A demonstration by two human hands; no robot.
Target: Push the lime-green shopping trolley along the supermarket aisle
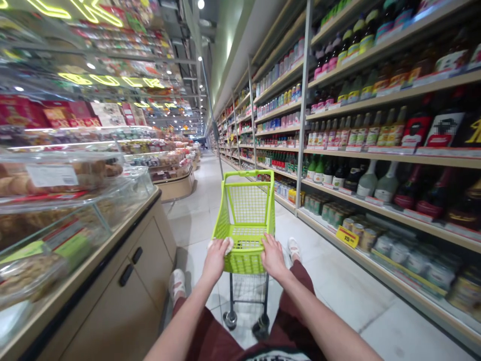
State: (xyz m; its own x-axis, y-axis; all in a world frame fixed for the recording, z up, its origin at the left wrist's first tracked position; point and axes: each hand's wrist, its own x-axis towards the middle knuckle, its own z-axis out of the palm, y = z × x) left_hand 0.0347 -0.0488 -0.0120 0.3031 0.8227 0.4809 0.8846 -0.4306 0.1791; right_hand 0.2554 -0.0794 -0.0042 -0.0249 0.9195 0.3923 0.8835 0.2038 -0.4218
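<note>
A lime-green plastic shopping cart [248, 263] stands upright in front of me, with dark legs and wheels below its basket. The basket's visible inside holds no goods. My left hand [217, 256] is closed at the left end of the near rim. Something white and crumpled, perhaps a tissue [229, 245], shows between its fingers and the cart. On the right end of that same rim, my right hand [273, 254] is closed too, its fingers curled over the edge.
Tall shelves [376, 156] of bottles and cans line the right side, with a yellow price tag [347, 236] low down. To the left runs a glass-topped food counter [108, 296] with wooden doors. A pale tiled aisle [205, 183] stretches ahead past another rounded counter [175, 190].
</note>
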